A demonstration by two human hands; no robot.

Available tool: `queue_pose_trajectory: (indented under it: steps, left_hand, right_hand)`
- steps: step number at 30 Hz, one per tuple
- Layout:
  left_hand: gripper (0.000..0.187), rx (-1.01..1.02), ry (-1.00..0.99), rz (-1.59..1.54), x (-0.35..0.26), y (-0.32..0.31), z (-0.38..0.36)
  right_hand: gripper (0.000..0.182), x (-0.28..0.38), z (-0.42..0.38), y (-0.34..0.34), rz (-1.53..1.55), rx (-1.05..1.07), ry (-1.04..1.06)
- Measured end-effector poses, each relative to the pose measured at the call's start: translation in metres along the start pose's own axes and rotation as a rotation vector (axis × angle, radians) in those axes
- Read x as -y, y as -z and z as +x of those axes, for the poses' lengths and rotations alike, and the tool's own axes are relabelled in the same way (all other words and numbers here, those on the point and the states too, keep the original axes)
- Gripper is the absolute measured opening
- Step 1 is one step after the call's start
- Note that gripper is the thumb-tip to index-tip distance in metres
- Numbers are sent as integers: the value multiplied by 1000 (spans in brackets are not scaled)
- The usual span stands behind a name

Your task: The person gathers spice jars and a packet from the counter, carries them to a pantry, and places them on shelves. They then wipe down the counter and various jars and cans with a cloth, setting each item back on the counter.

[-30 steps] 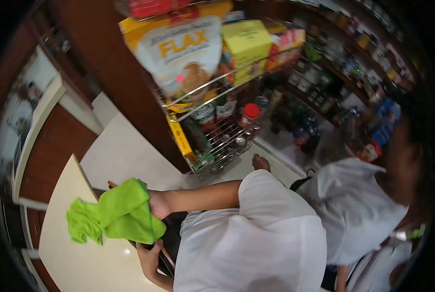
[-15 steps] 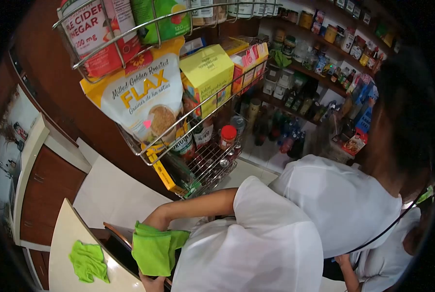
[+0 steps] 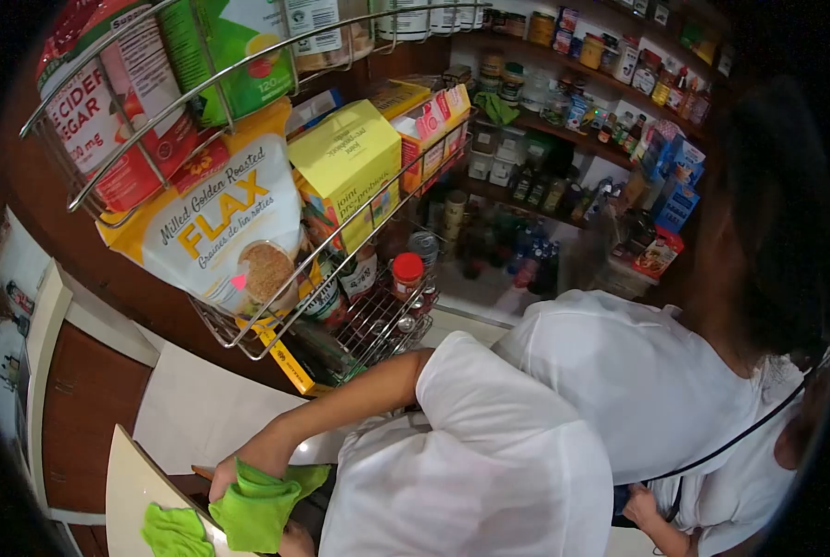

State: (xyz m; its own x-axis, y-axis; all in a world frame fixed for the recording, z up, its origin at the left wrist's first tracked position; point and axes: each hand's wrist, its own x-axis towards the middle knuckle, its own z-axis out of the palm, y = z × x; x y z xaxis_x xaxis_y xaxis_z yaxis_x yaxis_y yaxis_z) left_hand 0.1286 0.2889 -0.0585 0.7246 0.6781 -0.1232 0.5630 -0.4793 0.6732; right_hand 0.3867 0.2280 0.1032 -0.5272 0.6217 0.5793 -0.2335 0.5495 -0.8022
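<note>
- Held in the right hand (image 3: 259, 457): green cloth (image 3: 259, 509), bright, soft-looking, loosely bunched into folds, one corner flaring toward the torso.
- Located over the edge of the tabletop (image 3: 135, 487), at the side nearest the torso.
- Right grip: curled closed over the upper part of the green cloth, fingertips partly covered.
- Left hand (image 3: 296, 540): just below the green cloth, largely hidden; opening and hold impossible to tell.
- Lying crumpled on the tabletop, near the held one: second cloth (image 3: 175, 532), same green, partly cut off by the frame.
- Beyond the right forearm: wire rack (image 3: 259, 356) with flax bag (image 3: 225, 218) and yellow carton (image 3: 345, 172).
- Just beside the torso: another person (image 3: 610, 385), in white.
</note>
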Motion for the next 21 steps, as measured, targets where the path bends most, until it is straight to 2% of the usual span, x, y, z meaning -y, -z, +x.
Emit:
queue_pose_trajectory:
  steps: [4,6,14,19,21]
  left_hand:
    - [54,-58,27,-125,-31,-3,6]
    - [54,-78,32,-162,-39,-3,8]
    - [56,-197,-101,-151,-56,0,17]
    - [58,-337,-328,83,-60,1,22]
    - [59,-388,-408,206,-58,2,22]
  right_hand:
    - [25,9,-14,0,167,-67,-88]
    - [28,21,-17,0,240,-173,-367]
    - [29,28,-20,-2,254,-161,-322]
    - [29,33,-22,-4,203,-190,-321]
    - [28,32,-26,-9,362,-291,-318]
